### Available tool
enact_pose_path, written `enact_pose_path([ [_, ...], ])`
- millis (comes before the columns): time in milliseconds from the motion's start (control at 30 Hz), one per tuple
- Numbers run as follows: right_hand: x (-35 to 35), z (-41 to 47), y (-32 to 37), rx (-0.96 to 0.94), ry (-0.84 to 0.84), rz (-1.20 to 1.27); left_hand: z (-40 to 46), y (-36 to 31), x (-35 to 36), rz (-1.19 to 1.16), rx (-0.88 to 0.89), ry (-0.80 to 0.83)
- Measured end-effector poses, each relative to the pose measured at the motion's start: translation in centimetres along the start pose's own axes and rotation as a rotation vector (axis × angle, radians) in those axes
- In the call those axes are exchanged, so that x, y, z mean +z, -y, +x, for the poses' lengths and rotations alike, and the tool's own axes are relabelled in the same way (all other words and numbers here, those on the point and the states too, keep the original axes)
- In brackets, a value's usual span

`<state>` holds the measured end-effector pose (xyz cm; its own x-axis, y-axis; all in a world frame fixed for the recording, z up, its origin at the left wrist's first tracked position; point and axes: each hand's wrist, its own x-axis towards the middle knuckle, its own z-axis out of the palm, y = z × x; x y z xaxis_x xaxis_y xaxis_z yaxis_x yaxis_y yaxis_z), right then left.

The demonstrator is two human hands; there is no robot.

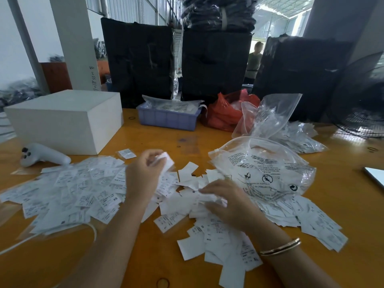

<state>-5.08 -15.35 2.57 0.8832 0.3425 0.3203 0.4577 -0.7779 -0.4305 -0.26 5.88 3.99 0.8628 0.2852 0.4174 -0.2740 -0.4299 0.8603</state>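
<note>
Loose size labels (224, 244) lie spread under the right wrist, letters up for reading. The right hand (226, 204) rests flat-fingered on them, probably seeking the next one. Just beyond and to its left, the left hand (145, 173) pinches a small stack (167, 161), likely one size. Farther right gapes a clear bag (270, 169).

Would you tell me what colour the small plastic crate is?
The crate is lavender-blue; head view.

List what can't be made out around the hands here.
Head view only.
Left hand, its labels: motion blur hides count and print.
Right hand: whether it pinches a label; fingers blur into the pile.
Purple tray: contents veiled by plastic film.
White flat thing: cut off by right edge.
</note>
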Motion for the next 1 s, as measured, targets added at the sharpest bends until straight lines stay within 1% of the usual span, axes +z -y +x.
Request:
enact_pose_path([
  [67, 0.1, 0.1, -0.5, -0.055, 0.173, -0.165, 0.7, 1.0, -0.7, 0.236, 0.024, -0.145],
  [100, 0.2, 0.1, -0.5, -0.054, 0.207, -0.19, 0.8, 1.6, -0.8, 0.347, 0.03, -0.178],
  [233, 0.2, 0.1, -0.7, -0.094, 0.173, -0.2, 0.7, 3.0, -0.8, 0.728, 0.024, -0.137],
  [300, 0.3, 0.1, -0.6, -0.106, 0.13, -0.201, 0.6, 2.8, -0.7, 0.804, 0.075, -0.133],
  [367, 0.6, 0.2, -0.2, -0.117, 0.074, -0.172, 0.3, 2.1, -0.2, 0.708, 0.259, -0.099],
  [400, 0.9, 0.3, 0.1, -0.132, 0.063, -0.171, 0.1, 1.8, 0.3, 0.632, 0.377, -0.044],
  [433, 1.2, 0.4, 0.3, -0.157, 0.069, -0.191, -0.3, 1.4, 0.7, 0.557, 0.474, 0.04],
  [467, 1.6, 0.5, 0.6, -0.186, 0.083, -0.222, -0.7, 1.0, 1.2, 0.497, 0.534, 0.151],
  [533, 2.0, 0.8, 0.8, -0.232, 0.107, -0.283, -1.5, 0.8, 1.9, 0.427, 0.563, 0.35],
  [567, 2.0, 0.9, 0.9, -0.255, 0.117, -0.307, -1.8, 0.9, 2.2, 0.402, 0.55, 0.411],
  [633, 1.8, 1.0, 0.7, -0.279, 0.131, -0.349, -2.1, 1.1, 2.7, 0.341, 0.503, 0.482],
  [700, 1.7, 0.9, 0.4, -0.259, 0.099, -0.328, -2.2, 0.9, 2.7, 0.23, 0.405, 0.549],
  [733, 1.7, 0.8, 0.4, -0.212, 0.047, -0.249, -2.2, 0.7, 2.5, 0.12, 0.315, 0.584],
  [800, 1.5, 0.6, 0.3, -0.012, -0.104, 0.058, -2.1, 0.1, 2.0, -0.182, 0.107, 0.631],
  [833, 1.3, 0.5, 0.3, 0.092, -0.184, 0.232, -1.9, 0.0, 1.8, -0.298, 0.038, 0.644],
  [867, 1.1, 0.5, 0.3, 0.174, -0.249, 0.382, -1.8, 0.0, 1.6, -0.366, -0.003, 0.657],
  [933, 1.0, 0.5, 0.3, 0.278, -0.313, 0.549, -1.6, -0.1, 1.4, -0.383, -0.049, 0.69],
  [1000, 1.0, 0.5, 0.5, 0.323, -0.32, 0.635, -1.6, -0.1, 1.4, -0.358, -0.093, 0.714],
])
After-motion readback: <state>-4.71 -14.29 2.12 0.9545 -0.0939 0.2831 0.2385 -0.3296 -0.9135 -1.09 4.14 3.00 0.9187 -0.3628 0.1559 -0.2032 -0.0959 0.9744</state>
